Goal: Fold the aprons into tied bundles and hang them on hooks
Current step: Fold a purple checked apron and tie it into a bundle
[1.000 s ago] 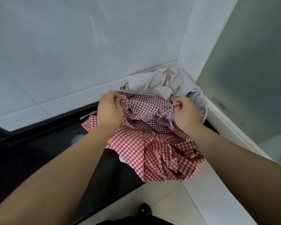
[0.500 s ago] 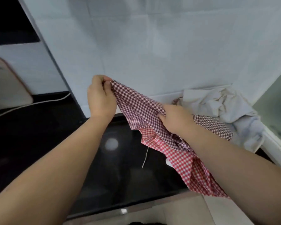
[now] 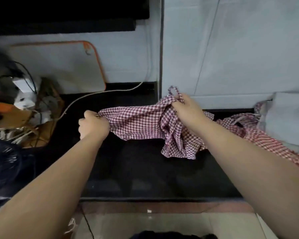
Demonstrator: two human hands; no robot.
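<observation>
Gingham cloth, thin and crumpled, in small maroon-and-white checks, made up the apron (image 3: 138, 125) that hung stretched between the two hands above the glossy black surface (image 3: 136, 171), toward its back edge. The left hand (image 3: 93, 125) had its fingers (image 3: 88, 116) curled tight on the apron's left corner, pinching the hem. The right hand (image 3: 188, 110) gripped a bunched wad of the same fabric, its fingers wrapped round it, and a narrow checked strap loop (image 3: 173, 91) stood up just beyond the knuckles. Below that fist the loose cloth fell in soft folds; whether it touched the surface could not be told. Toward the right back corner lay a red checked apron (image 3: 266, 144), rumpled, partly under a smooth pale grey cloth (image 3: 286, 118). At the left back edge a flat white board (image 3: 59, 69) with a rounded orange rim leaned on the wall, and a pale cord (image 3: 100, 94) snaked across the surface.
</observation>
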